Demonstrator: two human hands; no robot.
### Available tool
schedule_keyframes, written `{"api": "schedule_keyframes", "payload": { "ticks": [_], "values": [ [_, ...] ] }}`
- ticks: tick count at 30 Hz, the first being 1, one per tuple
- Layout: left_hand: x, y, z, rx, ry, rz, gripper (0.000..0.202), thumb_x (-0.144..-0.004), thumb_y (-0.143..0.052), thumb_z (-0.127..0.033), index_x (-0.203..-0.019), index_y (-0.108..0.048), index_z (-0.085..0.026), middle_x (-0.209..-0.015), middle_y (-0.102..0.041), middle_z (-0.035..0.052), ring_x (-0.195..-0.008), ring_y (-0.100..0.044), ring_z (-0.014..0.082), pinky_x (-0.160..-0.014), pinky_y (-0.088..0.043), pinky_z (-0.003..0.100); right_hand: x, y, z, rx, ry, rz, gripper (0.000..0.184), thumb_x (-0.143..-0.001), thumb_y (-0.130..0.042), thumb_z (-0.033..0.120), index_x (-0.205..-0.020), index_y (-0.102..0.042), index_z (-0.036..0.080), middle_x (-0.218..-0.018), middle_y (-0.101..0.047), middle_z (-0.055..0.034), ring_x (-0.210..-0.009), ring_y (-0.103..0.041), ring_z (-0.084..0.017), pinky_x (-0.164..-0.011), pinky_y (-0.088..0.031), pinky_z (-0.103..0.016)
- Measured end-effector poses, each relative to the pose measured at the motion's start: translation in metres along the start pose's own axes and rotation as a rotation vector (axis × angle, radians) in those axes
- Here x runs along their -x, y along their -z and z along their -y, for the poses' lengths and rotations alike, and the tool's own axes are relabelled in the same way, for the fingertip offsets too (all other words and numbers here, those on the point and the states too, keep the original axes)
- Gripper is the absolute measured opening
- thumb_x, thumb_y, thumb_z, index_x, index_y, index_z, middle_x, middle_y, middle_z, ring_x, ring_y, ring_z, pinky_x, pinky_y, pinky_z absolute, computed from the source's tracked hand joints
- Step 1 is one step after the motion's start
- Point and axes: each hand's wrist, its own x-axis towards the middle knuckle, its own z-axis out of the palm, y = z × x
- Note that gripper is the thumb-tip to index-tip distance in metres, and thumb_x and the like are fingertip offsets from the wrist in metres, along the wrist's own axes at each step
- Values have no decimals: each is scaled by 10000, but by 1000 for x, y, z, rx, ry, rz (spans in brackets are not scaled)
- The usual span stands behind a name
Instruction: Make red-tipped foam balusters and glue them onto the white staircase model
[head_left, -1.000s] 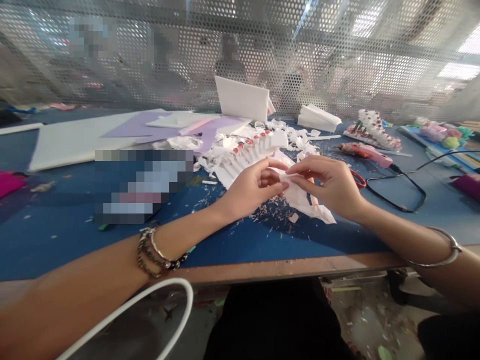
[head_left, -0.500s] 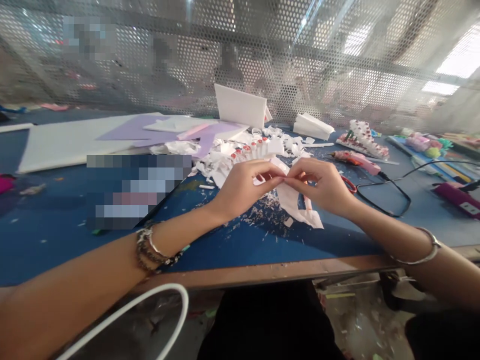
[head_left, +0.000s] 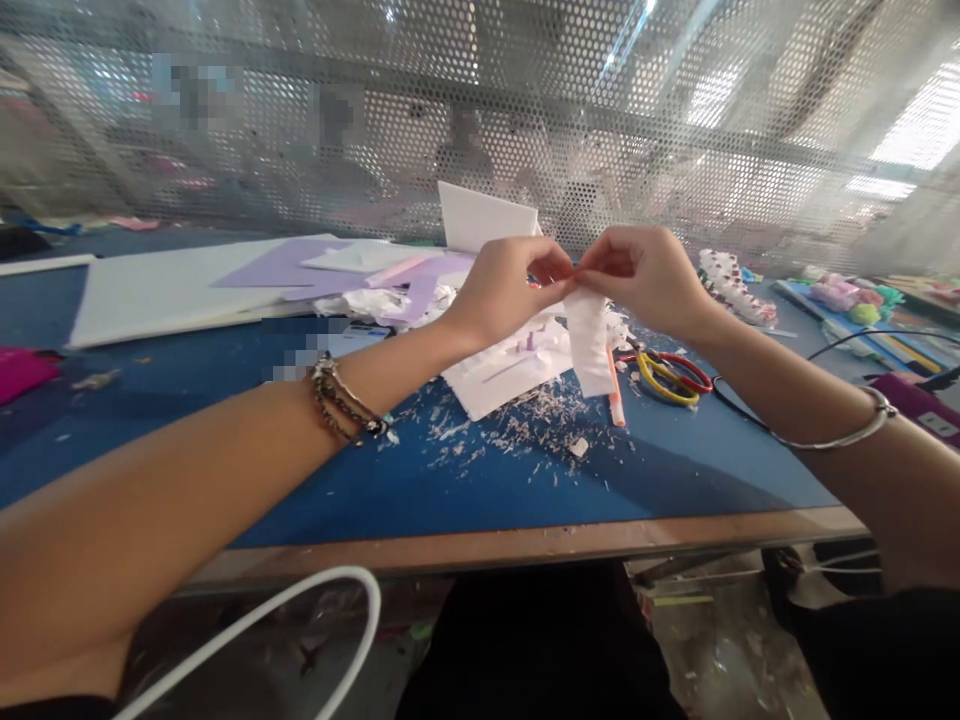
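My left hand (head_left: 504, 290) and my right hand (head_left: 651, 278) meet fingertip to fingertip above the table. Both pinch the top end of a white strip of paper (head_left: 590, 348), which hangs down between them. Beneath my left hand lies a flat white board (head_left: 499, 380) with small purple bits on it; part of it is hidden by the hand. Close under my right hand are scissors (head_left: 670, 396) with yellow and red handles. A thin orange stick-like tool (head_left: 616, 408) lies beside the strip, its upper part partly covered.
Fine white scraps (head_left: 517, 440) litter the blue table (head_left: 360, 500). Large white sheets (head_left: 150, 290) and purple sheets (head_left: 262, 268) lie at the left. A white panel (head_left: 487, 218) stands at the back. A dotted white model (head_left: 731, 285) and pastel flowers (head_left: 840, 290) sit at the right.
Both hands have risen and moved farther over the table, lifting the paper strip off it. The scissors' yellow handle and the white board now show; my right hand and forearm cover the glue gun.
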Motion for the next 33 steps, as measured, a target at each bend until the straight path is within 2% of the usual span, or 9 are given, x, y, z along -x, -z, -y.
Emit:
{"api": "schedule_keyframes", "payload": {
  "ticks": [4, 7, 9, 12, 16, 20, 23, 28, 33],
  "values": [
    [-15, 8, 2, -117, -21, 1, 168, -743, -598, -289, -797, -638, -135, -801, -647, 53, -718, -580, 161, -672, -425, 270, -13, 6, 2, 83, 52, -23, 32, -708, -619, 163, -737, -621, 152, -710, -641, -36, -686, -606, -140, -638, -492, -284],
    [-14, 15, -1, -185, -66, 20, 146, -773, -562, -283, -792, -626, -152, -761, -643, 52, -710, -576, 170, -665, -415, 281, -9, 8, 8, 217, 147, -34, 33, -734, -592, 149, -740, -599, 180, -728, -638, -35, -684, -602, -142, -668, -496, -292],
    [-2, 15, -5, -276, -195, 29, 131, -795, -537, -262, -777, -610, -155, -759, -634, 63, -707, -560, 171, -656, -403, 287, 4, 7, 12, 346, 246, -3, 35, -778, -555, 181, -760, -584, 192, -779, -636, -52, -723, -587, -158, -682, -486, -306],
    [28, 10, -13, -475, -424, 137, 211, -862, -420, -236, -754, -578, -147, -712, -601, 63, -694, -515, 176, -670, -375, 313, 37, -1, 16, 520, 369, 110, 130, -846, -459, 211, -777, -565, 183, -848, -618, -74, -816, -540, -182, -727, -456, -329],
    [70, -3, -21, -498, -506, 343, 263, -891, -380, -197, -714, -564, -131, -676, -583, 42, -661, -502, 153, -662, -378, 287, 81, -16, 18, 487, 401, 353, 215, -880, -382, 167, -743, -547, 151, -798, -574, -56, -750, -497, -135, -688, -433, -273],
    [89, -11, -23, -373, -389, 536, 251, -890, -403, -219, -748, -595, -142, -724, -608, 35, -709, -534, 158, -695, -388, 287, 100, -23, 17, 311, 251, 540, 163, -867, -426, 172, -759, -545, 145, -786, -551, -35, -730, -499, -112, -674, -419, -239],
    [92, -11, -22, -307, -280, 607, 185, -863, -472, -249, -792, -618, -160, -784, -630, 24, -760, -561, 166, -726, -380, 301, 103, -24, 13, 219, 171, 622, 105, -849, -469, 176, -811, -565, 156, -836, -558, -30, -756, -523, -111, -665, -419, -227],
    [94, -10, -22, -222, -104, 600, 110, -828, -539, -271, -817, -622, -200, -841, -650, -18, -817, -576, 154, -779, -338, 307, 102, -25, 9, 74, 99, 624, 111, -834, -502, 185, -821, -606, 147, -842, -570, -36, -773, -543, -108, -693, -427, -223],
    [96, -12, -23, -177, -5, 554, 127, -815, -550, -293, -753, -626, -212, -817, -666, -41, -791, -579, 148, -765, -315, 309, 98, -27, 12, -41, 1, 611, 91, -804, -538, 161, -762, -610, 125, -797, -576, -33, -748, -541, -91, -683, -422, -198]
  ]
}}
